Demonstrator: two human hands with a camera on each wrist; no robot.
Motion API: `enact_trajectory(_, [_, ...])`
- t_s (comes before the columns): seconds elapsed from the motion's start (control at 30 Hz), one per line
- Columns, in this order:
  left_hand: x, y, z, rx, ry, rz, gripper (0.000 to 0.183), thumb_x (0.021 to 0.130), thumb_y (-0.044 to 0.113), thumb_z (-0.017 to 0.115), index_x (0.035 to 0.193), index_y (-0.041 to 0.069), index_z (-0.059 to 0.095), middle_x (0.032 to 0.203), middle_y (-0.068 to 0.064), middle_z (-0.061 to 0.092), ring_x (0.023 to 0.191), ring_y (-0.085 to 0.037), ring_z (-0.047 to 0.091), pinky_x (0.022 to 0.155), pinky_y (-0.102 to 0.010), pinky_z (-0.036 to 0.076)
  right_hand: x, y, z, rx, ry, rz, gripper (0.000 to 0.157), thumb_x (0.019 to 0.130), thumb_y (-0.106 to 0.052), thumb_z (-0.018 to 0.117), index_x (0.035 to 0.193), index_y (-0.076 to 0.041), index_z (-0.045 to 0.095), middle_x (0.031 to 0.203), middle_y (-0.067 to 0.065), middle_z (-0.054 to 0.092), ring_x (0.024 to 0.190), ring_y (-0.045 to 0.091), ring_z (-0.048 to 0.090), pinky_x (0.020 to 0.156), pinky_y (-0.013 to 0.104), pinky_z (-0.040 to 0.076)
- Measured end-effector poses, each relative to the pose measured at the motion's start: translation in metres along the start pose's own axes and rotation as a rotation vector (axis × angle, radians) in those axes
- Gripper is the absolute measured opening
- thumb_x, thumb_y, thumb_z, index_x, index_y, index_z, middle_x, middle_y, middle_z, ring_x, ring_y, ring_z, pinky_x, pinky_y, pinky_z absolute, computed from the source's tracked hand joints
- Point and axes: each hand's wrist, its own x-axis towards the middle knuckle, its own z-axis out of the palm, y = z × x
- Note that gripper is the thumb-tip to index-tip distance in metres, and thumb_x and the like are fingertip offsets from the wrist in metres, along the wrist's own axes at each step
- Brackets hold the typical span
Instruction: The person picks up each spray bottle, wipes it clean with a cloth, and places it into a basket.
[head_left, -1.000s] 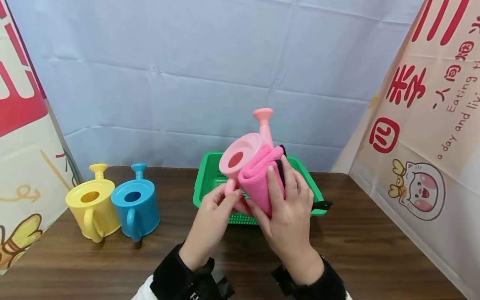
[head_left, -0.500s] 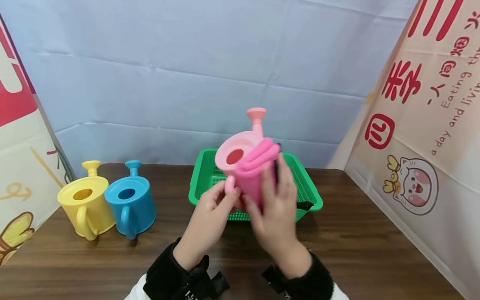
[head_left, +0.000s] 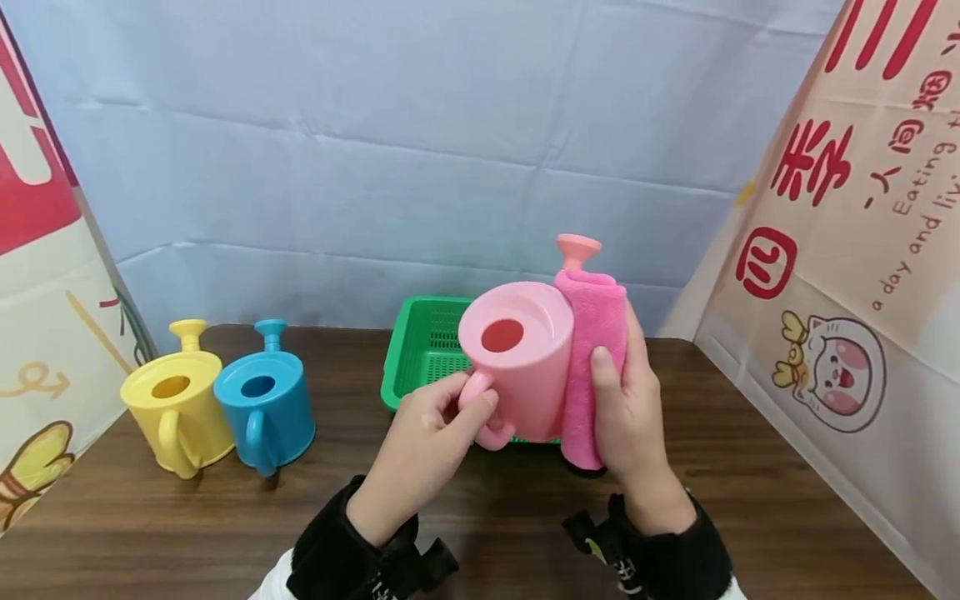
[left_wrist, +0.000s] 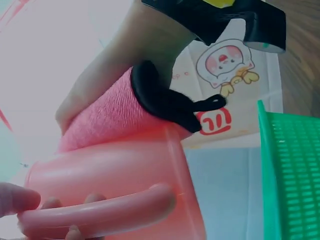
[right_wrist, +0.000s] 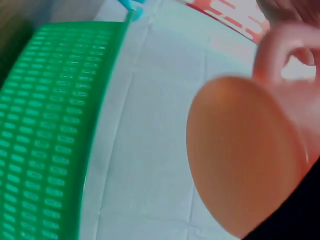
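Observation:
A pink watering can [head_left: 534, 379] is held up in front of the green basket, its opening toward me and its spout pointing away. My left hand [head_left: 427, 446] grips the can by its handle; in the left wrist view fingers wrap the handle [left_wrist: 100, 215]. A folded bright pink cloth [head_left: 592, 367] with black trim [left_wrist: 160, 97] lies against the can's right side. My right hand [head_left: 633, 408] holds that cloth, thumb on its near face and fingers behind, mostly hidden. In the right wrist view the can's round base [right_wrist: 240, 155] shows.
Behind the can a green perforated basket [head_left: 401, 358] stands on the brown wooden table [head_left: 480, 533]. A yellow watering can [head_left: 176, 408] and a blue watering can [head_left: 266, 408] stand side by side at the left. A pale blue cloth [head_left: 352, 167] hangs behind, with printed sheets at both sides.
The cloth has shifted from the can's near side to its right side, pressed along the wall. The can has come nearer and a little right; my left hand keeps its handle.

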Motion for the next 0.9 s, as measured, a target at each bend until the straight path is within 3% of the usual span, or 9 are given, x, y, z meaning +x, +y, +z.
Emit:
enact_trajectory(0.1, [-0.001, -0.008, -0.003, -0.013, 0.019, 0.011, 0.022, 0.085, 0.028, 0.051, 0.081, 0.007, 0.055, 0.075, -0.006, 0.057, 0.064, -0.019, 0.051, 0.057, -0.027, 0.041, -0.003, -0.001, 0.002, 0.041, -0.017, 0.033, 0.049, 0.086, -0.01, 0.035, 0.133, -0.017, 0.023, 0.119, 0.004, 0.043, 0.094, 0.022, 0.045, 0.071, 0.024, 0.042])
enact_trajectory(0.23, [0.001, -0.017, -0.007, -0.055, 0.06, 0.039, 0.027, 0.083, 0.035, 0.051, 0.085, 0.008, 0.056, 0.076, -0.007, 0.056, 0.065, -0.021, 0.053, 0.06, -0.03, 0.044, -0.007, -0.003, 0.016, 0.014, -0.007, -0.114, 0.053, 0.085, -0.015, 0.036, 0.134, -0.006, 0.017, 0.124, 0.01, 0.036, 0.104, 0.026, 0.039, 0.078, 0.027, 0.04])
enact_trajectory(0.3, [0.003, -0.019, -0.008, -0.069, 0.067, 0.047, 0.027, 0.083, 0.035, 0.051, 0.086, 0.008, 0.056, 0.076, -0.008, 0.054, 0.066, -0.021, 0.052, 0.061, -0.03, 0.045, -0.009, 0.0, 0.023, -0.08, 0.007, -0.209, 0.055, 0.086, -0.022, 0.037, 0.133, -0.002, 0.016, 0.126, 0.013, 0.032, 0.107, 0.028, 0.036, 0.08, 0.031, 0.039])
enact_trajectory(0.47, [0.009, -0.021, -0.008, -0.106, 0.029, 0.036, 0.029, 0.085, 0.035, 0.048, 0.088, 0.007, 0.054, 0.079, -0.009, 0.054, 0.072, -0.021, 0.052, 0.066, -0.034, 0.046, -0.017, 0.013, 0.04, -0.482, 0.078, -0.476, 0.057, 0.088, -0.033, 0.038, 0.134, -0.007, 0.019, 0.129, 0.024, 0.024, 0.114, 0.039, 0.027, 0.086, 0.049, 0.029])
enact_trajectory(0.6, [0.013, -0.025, -0.008, -0.102, 0.018, 0.03, 0.029, 0.085, 0.037, 0.047, 0.087, 0.009, 0.054, 0.079, -0.007, 0.053, 0.073, -0.02, 0.051, 0.066, -0.038, 0.045, -0.02, 0.016, 0.048, -0.591, 0.082, -0.604, 0.055, 0.087, -0.03, 0.045, 0.134, -0.011, 0.022, 0.128, 0.026, 0.024, 0.112, 0.046, 0.025, 0.085, 0.056, 0.024])
enact_trajectory(0.73, [0.012, -0.026, -0.007, -0.083, 0.018, 0.018, 0.027, 0.085, 0.036, 0.049, 0.084, 0.01, 0.056, 0.076, -0.005, 0.056, 0.069, -0.021, 0.052, 0.063, -0.037, 0.045, -0.016, 0.016, 0.04, -0.546, 0.085, -0.59, 0.055, 0.085, -0.029, 0.046, 0.132, -0.01, 0.026, 0.128, 0.025, 0.027, 0.113, 0.043, 0.028, 0.086, 0.052, 0.027])
enact_trajectory(0.9, [0.008, -0.016, -0.006, -0.036, 0.018, -0.024, 0.02, 0.085, 0.027, 0.051, 0.081, 0.009, 0.059, 0.075, -0.004, 0.06, 0.062, -0.021, 0.053, 0.061, -0.033, 0.046, -0.006, 0.009, 0.023, -0.278, 0.048, -0.38, 0.058, 0.078, -0.02, 0.045, 0.128, 0.001, 0.027, 0.122, 0.021, 0.036, 0.102, 0.029, 0.041, 0.078, 0.032, 0.04])
